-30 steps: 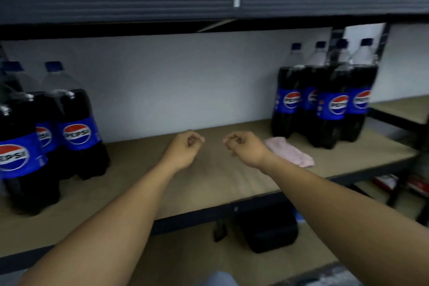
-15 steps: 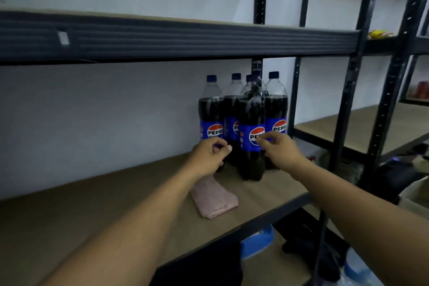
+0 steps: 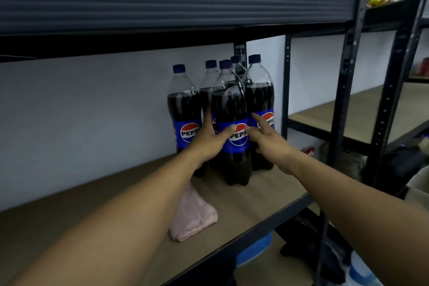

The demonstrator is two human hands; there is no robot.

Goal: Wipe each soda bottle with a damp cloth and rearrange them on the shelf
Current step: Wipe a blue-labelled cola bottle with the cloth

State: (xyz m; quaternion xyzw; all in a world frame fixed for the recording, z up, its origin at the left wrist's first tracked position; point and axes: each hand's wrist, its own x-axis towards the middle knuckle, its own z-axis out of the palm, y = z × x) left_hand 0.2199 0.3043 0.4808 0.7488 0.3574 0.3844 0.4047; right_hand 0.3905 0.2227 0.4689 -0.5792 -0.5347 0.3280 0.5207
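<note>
Both hands, curled a moment ago, now spread their fingers at either side of the front soda bottle [image 3: 232, 109] at frame centre: left hand [image 3: 209, 140] with its thumb on the label, right hand [image 3: 270, 145] just beside its right flank. Bare shelf board [image 3: 260, 195] runs off to the lower left; the folded cloth [image 3: 193, 219] lies near its front edge, under the left forearm

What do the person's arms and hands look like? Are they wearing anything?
Both arms are bare as far as the picture shows: no sleeves on the left arm or right arm. The left hand and right hand have no gloves, and I see no rings, watch or bracelet.
</note>
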